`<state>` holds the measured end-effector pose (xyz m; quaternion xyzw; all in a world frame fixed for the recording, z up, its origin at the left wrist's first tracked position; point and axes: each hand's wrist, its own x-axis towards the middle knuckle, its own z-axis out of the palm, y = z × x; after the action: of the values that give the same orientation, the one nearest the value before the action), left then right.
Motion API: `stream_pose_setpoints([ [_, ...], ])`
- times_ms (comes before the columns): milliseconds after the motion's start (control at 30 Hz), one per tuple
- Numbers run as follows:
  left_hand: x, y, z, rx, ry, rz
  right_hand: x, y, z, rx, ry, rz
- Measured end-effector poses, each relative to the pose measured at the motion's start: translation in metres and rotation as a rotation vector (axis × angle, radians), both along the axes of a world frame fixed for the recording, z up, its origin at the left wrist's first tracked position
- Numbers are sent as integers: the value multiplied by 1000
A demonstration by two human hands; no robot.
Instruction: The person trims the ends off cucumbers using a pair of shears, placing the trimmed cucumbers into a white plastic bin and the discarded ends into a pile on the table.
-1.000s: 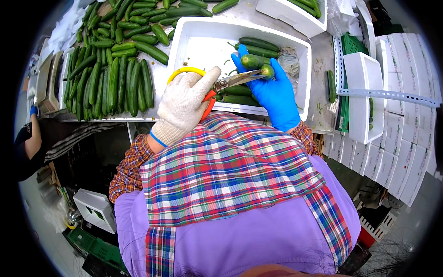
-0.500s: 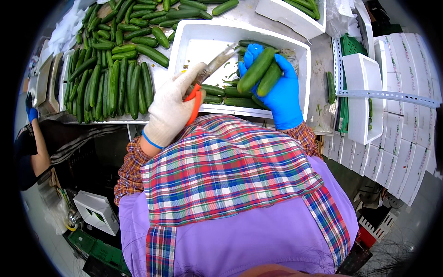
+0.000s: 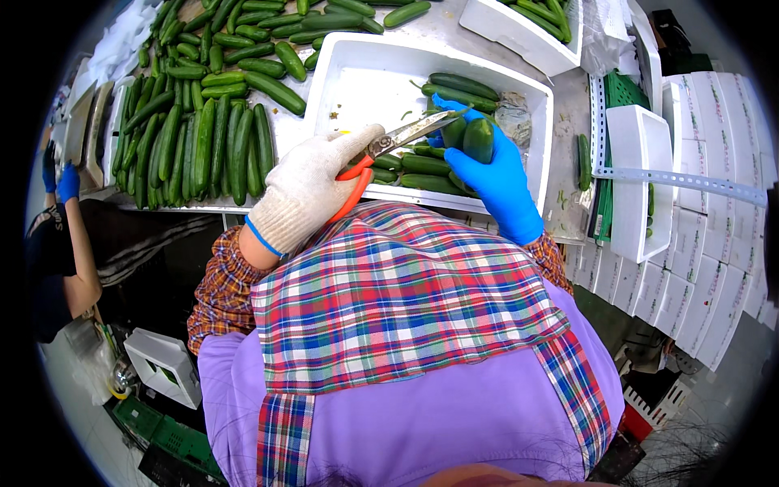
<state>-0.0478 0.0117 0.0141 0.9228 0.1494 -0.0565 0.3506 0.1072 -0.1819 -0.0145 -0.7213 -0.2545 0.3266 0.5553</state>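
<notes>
My left hand, in a white knit glove, is closed round the orange handles of a pair of scissors. Their blades point right, and the tips touch or overlap the upper end of a cucumber. In a blue glove, my right hand grips two green cucumbers side by side, ends tipped upward. Both hands are over a white foam box, where more cucumbers lie under and behind them. Whether the blades have closed on a stem is too fine to tell.
A large heap of cucumbers covers the table at left. Another white foam box with cucumbers stands back right. A perforated metal strip crosses before stacked white cartons. At far left, a co-worker's blue-gloved hand shows.
The scissors have moved right and up to the cucumber ends. My right hand has turned and lowered slightly, so the two cucumbers now point their ends upward.
</notes>
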Motion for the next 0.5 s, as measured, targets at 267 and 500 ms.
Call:
stream_pose_setpoints([
  [267, -5, 13, -6, 67, 85, -49, -1, 4, 10, -36, -65, 87],
  [500, -5, 11, -15, -35, 182, 13, 1, 7, 13, -25, -74, 90],
])
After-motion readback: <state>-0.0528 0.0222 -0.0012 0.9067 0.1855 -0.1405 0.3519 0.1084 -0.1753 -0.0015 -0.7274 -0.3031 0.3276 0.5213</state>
